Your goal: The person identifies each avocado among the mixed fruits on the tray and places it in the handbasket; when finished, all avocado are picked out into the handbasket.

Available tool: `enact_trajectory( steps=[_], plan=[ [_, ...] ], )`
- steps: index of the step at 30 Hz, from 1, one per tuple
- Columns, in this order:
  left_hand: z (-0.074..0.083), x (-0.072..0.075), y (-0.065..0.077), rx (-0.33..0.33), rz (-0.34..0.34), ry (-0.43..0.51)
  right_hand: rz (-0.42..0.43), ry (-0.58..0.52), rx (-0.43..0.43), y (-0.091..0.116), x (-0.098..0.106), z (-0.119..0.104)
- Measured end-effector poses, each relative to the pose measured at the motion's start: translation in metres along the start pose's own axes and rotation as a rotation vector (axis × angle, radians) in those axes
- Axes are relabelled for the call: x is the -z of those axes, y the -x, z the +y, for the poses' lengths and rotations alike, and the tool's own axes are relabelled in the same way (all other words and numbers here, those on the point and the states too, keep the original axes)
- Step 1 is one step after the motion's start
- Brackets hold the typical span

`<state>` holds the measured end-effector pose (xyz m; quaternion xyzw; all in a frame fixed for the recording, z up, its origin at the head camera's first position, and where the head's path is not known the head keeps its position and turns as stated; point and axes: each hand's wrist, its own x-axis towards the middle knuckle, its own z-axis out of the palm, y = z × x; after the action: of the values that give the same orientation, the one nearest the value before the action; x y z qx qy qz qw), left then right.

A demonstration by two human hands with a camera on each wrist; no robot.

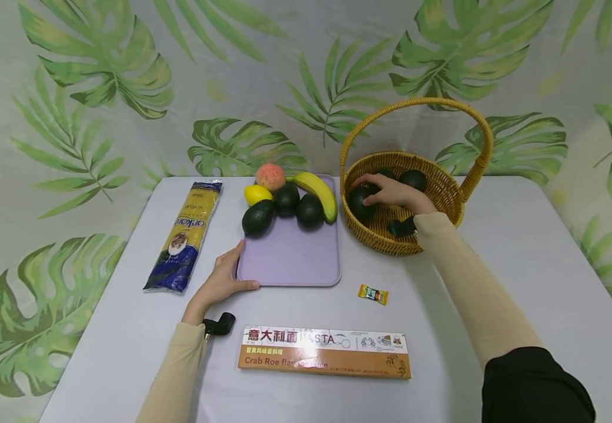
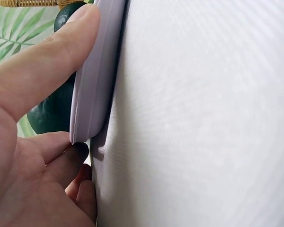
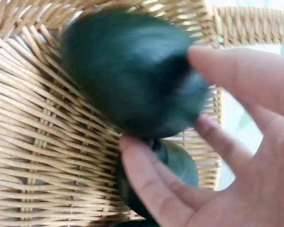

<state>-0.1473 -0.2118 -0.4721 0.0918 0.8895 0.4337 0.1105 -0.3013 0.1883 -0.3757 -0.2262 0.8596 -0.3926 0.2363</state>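
Note:
Inside the wicker basket (image 1: 369, 235), my right hand (image 1: 390, 192) grips a dark green avocado (image 3: 128, 71) between thumb and fingers. Other avocados (image 1: 414, 179) lie behind it in the basket, one partly hidden. My left hand (image 1: 223, 276) holds the near left corner of the lilac tray (image 1: 290, 258), thumb along the front edge and fingers at the left side. At the tray's far part sit a peach (image 1: 271, 176), a lemon (image 1: 257, 194), a banana (image 1: 317, 192) and three avocados (image 1: 257, 218).
A blue and gold pasta packet (image 1: 184, 235) lies left of the tray. A small wrapped candy (image 1: 373, 294) is in front of the basket. Nearer to me lies a long pasta box (image 1: 324, 351). The basket's tall handle (image 1: 417, 103) arches above its rim.

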Motion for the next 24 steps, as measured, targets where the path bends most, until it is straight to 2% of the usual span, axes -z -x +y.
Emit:
enact_trajectory(
  steps=[5, 9, 18, 24],
  plan=[
    [-0.001, -0.001, 0.0, -0.002, 0.001, 0.001, -0.011, 0.03, 0.006, 0.001, -0.002, 0.004],
    [-0.002, -0.001, -0.001, -0.002, 0.001, 0.001, 0.006, -0.023, 0.035, 0.011, 0.0, 0.006],
    [-0.001, -0.001, 0.0, 0.003, -0.001, 0.01, 0.053, -0.15, 0.013, 0.04, 0.008, 0.003],
    [0.0, 0.0, 0.0, -0.004, -0.002, 0.008, 0.06, -0.266, 0.07, 0.048, 0.006, -0.006]
  ],
)
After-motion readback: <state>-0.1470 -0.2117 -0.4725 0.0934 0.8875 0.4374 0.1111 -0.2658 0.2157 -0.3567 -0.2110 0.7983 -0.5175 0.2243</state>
